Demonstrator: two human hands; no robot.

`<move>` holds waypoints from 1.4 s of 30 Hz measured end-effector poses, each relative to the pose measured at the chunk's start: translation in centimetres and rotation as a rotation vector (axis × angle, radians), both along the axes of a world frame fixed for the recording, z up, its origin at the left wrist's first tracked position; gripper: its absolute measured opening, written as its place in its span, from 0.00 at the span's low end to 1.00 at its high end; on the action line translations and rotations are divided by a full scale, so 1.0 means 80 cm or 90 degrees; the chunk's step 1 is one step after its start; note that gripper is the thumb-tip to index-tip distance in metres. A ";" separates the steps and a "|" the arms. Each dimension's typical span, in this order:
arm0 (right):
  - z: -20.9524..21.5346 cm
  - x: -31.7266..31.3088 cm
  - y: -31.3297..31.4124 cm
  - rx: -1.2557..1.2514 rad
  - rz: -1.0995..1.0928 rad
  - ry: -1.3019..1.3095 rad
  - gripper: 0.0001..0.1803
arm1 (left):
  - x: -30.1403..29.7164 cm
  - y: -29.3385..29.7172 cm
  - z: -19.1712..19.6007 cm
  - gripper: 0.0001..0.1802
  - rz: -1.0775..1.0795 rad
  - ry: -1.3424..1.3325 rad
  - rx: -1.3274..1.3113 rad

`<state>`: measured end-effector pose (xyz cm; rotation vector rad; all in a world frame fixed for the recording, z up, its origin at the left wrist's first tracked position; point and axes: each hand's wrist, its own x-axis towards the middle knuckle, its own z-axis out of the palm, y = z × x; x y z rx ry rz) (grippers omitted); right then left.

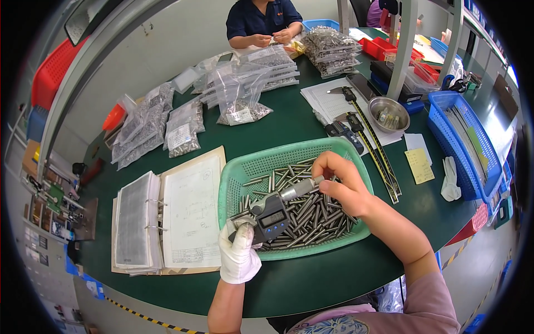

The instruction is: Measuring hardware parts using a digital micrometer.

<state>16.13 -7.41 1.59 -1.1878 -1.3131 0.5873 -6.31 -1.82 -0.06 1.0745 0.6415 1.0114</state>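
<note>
My left hand [239, 257], in a white glove, is closed round the frame end of a digital micrometer [271, 216]. A metal pin seems to be at the jaw by its fingers, partly hidden. My bare right hand [344, 186] pinches the thimble end of the same micrometer with thumb and forefinger. The tool is held tilted over a green perforated basket [297, 146], its small screen and blue buttons facing up. Many loose steel pins [311, 214] fill the basket beneath it.
Left of the basket lies an open ring binder [192, 214] with a drawing. Bags of metal parts [242, 106] stand behind. Calipers [370, 147], a steel bowl [388, 114], a blue basket [464, 147] and a white glove [450, 179] are on the right. A person [264, 25] works across the table.
</note>
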 end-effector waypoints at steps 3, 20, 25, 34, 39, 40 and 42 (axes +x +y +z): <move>-0.005 0.004 -0.001 0.012 0.008 -0.038 0.10 | 0.000 0.000 0.000 0.08 -0.006 -0.002 -0.001; 0.020 -0.040 -0.017 -0.244 0.145 0.017 0.15 | -0.001 0.001 -0.001 0.09 -0.012 -0.035 -0.028; 0.031 -0.065 -0.017 -0.333 0.270 0.231 0.17 | 0.005 -0.007 0.005 0.09 -0.004 0.012 0.030; 0.008 -0.080 -0.016 -0.241 0.162 0.180 0.10 | 0.007 -0.010 0.008 0.10 0.004 0.045 0.077; 0.004 -0.079 -0.016 -0.178 0.183 0.256 0.14 | 0.013 -0.009 0.005 0.10 0.022 0.041 0.122; 0.009 -0.073 -0.018 -0.177 0.183 0.255 0.14 | 0.014 -0.009 0.005 0.10 0.018 0.021 0.094; 0.025 -0.055 -0.020 -0.355 0.183 0.270 0.20 | 0.007 -0.008 0.005 0.10 0.027 0.005 0.070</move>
